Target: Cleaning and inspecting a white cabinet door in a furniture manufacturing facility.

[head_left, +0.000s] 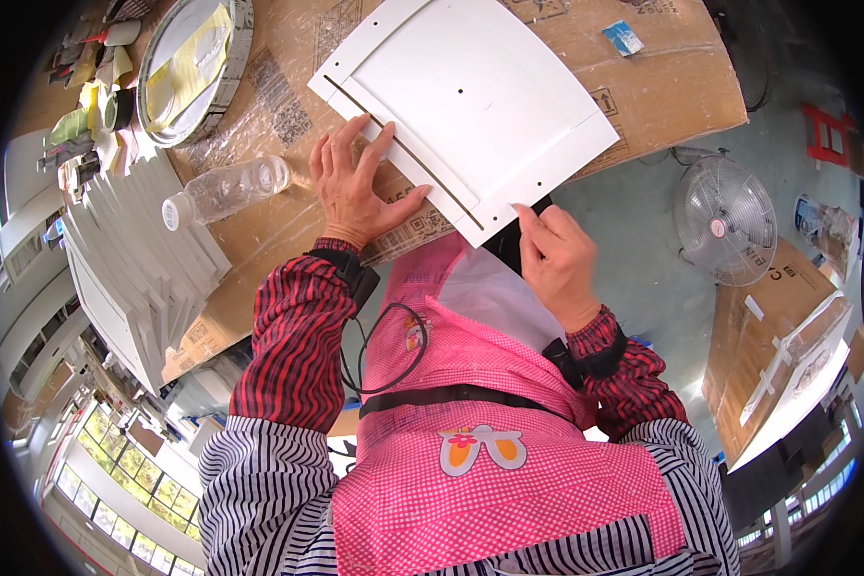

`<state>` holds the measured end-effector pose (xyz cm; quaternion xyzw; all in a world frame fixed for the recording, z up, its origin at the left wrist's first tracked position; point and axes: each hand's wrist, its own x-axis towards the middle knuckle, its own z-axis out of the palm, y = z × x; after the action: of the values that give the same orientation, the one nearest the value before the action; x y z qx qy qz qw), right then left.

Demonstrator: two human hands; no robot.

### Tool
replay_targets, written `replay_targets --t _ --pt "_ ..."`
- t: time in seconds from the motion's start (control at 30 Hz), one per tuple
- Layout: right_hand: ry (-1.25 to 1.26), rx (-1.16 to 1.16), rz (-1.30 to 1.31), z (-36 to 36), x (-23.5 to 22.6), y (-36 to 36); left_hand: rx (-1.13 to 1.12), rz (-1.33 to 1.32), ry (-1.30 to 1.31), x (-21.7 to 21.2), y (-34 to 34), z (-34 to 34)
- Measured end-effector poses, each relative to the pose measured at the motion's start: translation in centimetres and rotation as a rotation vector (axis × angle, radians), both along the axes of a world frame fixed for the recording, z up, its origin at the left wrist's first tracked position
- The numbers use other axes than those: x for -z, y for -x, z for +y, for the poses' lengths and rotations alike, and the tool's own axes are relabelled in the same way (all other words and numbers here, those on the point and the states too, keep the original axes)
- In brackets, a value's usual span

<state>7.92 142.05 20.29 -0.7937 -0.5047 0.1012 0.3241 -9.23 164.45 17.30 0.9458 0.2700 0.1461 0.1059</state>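
A white flat panel with a long dark slot and several small holes lies tilted on the cardboard-covered table, its near corner reaching past the front edge. My left hand is open, fingers spread, its fingertips and thumb resting along the panel's slotted left edge. At the near right edge, my right hand is closed, thumb and curled forefinger pinching the panel's border beside a corner hole. Its other fingers are folded, and their tips are hidden. Dark bands circle both wrists.
Left of my left hand lies a clear plastic bottle. White panels stand stacked at the left, below a round tray holding yellow paper. A blue-and-white packet lies on the cardboard. A fan and carton stand at right.
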Motion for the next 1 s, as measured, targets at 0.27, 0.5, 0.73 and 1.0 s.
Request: replay_targets --t 0.27,0.5,0.73,1.0 --pt "0.004 0.015 -0.009 -0.2 0.0 -0.3 0.005 -0.014 0.010 -0.1 0.0 0.0" --pt "0.020 -0.015 -0.010 -0.2 -0.2 -0.1 -0.001 -0.013 0.008 -0.2 0.0 0.0" --pt "0.020 0.030 -0.034 -0.3 -0.1 -0.1 0.011 -0.029 0.023 -0.2 -0.5 0.0" --pt "-0.089 0.204 -0.070 0.0 1.4 -6.9 -0.006 0.025 0.007 0.0 0.2 0.0"
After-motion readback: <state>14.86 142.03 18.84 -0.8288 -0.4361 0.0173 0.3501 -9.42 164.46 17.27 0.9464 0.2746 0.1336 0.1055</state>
